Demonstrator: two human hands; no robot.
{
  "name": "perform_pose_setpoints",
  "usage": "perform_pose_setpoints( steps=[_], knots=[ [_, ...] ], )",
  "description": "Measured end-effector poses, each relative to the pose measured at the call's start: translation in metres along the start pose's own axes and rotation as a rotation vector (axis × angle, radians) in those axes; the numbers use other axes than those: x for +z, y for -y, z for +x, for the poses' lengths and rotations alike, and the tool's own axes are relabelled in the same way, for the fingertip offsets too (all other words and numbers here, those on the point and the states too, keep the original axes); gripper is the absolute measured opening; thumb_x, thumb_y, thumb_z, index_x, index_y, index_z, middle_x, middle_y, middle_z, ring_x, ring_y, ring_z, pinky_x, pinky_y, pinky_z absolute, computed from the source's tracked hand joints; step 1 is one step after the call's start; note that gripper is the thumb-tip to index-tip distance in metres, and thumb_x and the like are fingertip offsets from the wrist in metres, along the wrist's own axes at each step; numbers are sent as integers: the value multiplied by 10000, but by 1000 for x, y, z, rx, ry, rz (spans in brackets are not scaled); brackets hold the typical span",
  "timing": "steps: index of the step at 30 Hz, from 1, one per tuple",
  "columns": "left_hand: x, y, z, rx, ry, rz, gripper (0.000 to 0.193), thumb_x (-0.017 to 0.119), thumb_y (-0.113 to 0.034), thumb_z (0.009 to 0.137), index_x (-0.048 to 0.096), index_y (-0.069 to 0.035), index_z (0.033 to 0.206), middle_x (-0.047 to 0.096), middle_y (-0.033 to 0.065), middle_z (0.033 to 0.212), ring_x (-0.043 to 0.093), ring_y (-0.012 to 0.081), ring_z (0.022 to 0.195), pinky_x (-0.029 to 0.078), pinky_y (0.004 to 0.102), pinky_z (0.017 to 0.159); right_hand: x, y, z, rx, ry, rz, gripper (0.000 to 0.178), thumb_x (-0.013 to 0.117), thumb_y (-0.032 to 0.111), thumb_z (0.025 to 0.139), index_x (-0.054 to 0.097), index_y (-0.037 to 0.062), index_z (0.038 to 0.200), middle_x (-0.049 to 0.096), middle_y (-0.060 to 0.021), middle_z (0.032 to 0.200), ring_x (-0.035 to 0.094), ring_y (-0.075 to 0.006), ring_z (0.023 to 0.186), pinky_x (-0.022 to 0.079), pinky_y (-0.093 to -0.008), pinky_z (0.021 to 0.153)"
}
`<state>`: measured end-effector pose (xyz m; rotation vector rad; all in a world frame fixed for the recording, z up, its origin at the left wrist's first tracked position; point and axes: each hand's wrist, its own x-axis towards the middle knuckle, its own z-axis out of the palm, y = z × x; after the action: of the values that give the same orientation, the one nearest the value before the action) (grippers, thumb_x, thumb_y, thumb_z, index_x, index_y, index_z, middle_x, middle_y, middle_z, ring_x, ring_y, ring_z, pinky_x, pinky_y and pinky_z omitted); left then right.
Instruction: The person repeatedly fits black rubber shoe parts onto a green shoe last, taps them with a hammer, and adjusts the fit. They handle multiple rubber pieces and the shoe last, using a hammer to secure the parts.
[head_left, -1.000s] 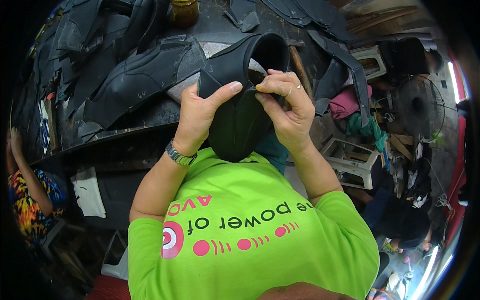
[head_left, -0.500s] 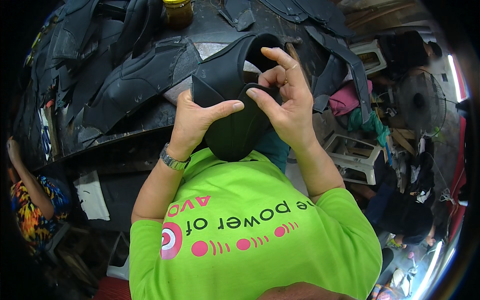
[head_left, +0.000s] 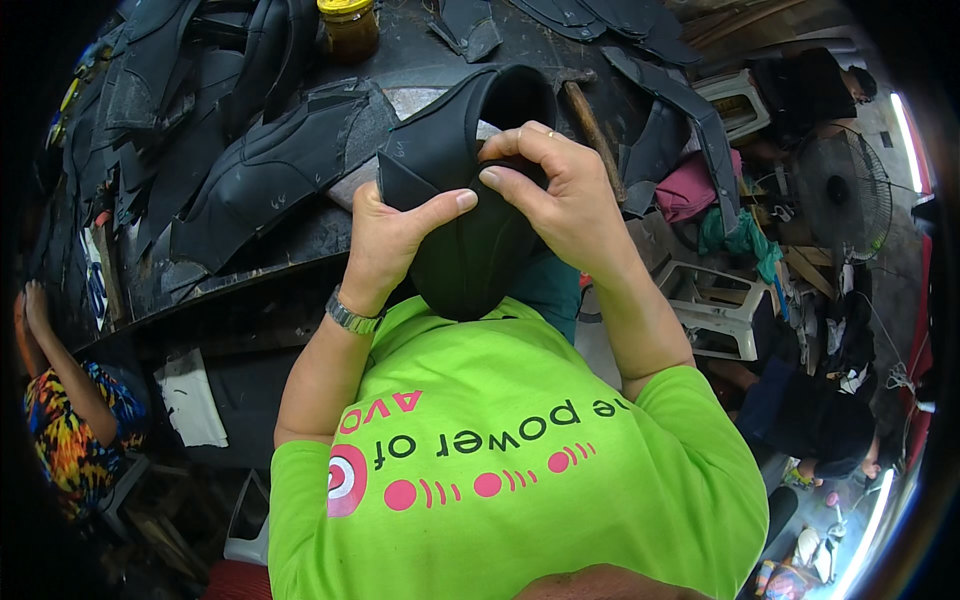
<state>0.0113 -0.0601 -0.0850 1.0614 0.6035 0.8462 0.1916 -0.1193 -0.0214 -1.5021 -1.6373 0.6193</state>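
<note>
A black shoe upper [head_left: 470, 262] is held up in front of my chest, its rounded toe pointing down toward me and its opening at the far side. My left hand [head_left: 395, 235] grips its left side, thumb lying across the front and the other fingers hidden behind. At the edge of the opening, my right hand [head_left: 550, 185] pinches the top of the tongue between thumb and bent forefinger. Behind the upper, more black shoe uppers [head_left: 265, 180] lie on the dark table, some with chalk marks.
A hammer [head_left: 592, 135] lies right of the upper. At the back stands a jar with a yellow lid [head_left: 348, 30]. White plastic stools [head_left: 715, 310] and a fan [head_left: 845, 190] are on the right. Another person's arm [head_left: 65, 360] shows at the left edge; other people sit at right.
My right hand's raised fingers have curled down to the opening's edge and closed in a pinch. The left hand keeps its hold, and the upper has barely shifted.
</note>
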Motion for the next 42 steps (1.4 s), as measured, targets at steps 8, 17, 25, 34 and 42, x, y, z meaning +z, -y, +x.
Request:
perform_pose_setpoints(
  steps=[8,17,25,34,42],
  knots=[
    [0,1,1,-2,-4,-14,282,761,29,816,697,4,1089,731,72,1015,697,138,866,571,284,808,0,7,1,48,-14,-6,199,691,-8,859,647,-33,1051,652,-80,940,614,-144,870,489,-284,855],
    [-1,-1,1,-45,-16,-53,296,760,15,820,682,0,1106,723,69,1023,692,138,874,567,281,811,9,-6,-7,-89,-93,40,169,681,-61,836,685,-17,998,663,-77,926,632,-155,877,494,-263,832],
    [-1,0,1,29,21,-11,250,763,-8,839,702,11,1081,736,56,984,683,105,846,565,251,764,2,-7,-2,-61,-23,97,141,699,-65,824,696,-23,958,672,-75,925,647,-158,892,509,-280,834],
    [0,-1,2,24,72,0,270,767,-17,844,698,-1,1105,732,41,1011,674,96,871,555,250,787,4,-4,2,78,-18,151,136,714,-29,841,661,-28,966,655,-45,933,627,-128,975,485,-277,911],
    [-1,2,5,28,94,-37,295,769,-24,842,690,-6,1125,723,38,1034,668,102,891,551,260,796,1,-8,6,16,8,37,167,723,37,820,660,-13,966,641,-105,849,631,-213,795,498,-319,760]
  ],
)
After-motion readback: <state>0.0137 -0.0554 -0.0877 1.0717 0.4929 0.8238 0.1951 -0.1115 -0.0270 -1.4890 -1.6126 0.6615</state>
